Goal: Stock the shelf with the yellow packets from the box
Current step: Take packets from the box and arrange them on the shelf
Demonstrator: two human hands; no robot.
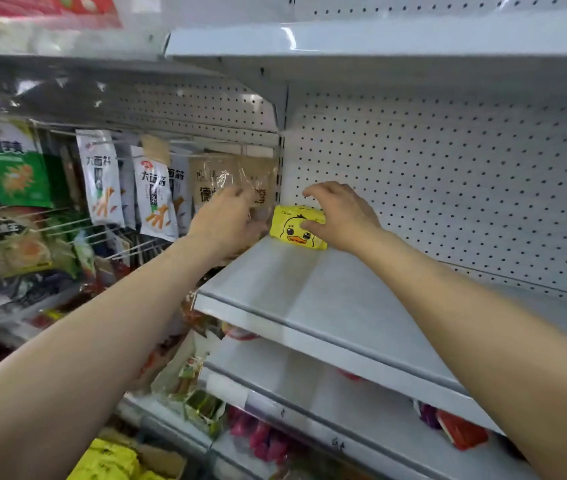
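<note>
**First duck packet seated at the shelf's back corner**

At lower left, the brown cardboard box (157,460) holds more yellow packets (109,459). Mid-frame, the left hand (226,223) hovers with loose, empty fingers. The right hand (341,216) pinches the yellow duck-print packet (292,226) standing on the grey metal shelf (309,299). Best pushed flush against the pegboard, face forward, before letting go.

A pale grey metal shelf (309,292) backed by white pegboard (448,185) was seen; a yellow duck-printed packet (292,228) stood at its rear left corner.
</note>
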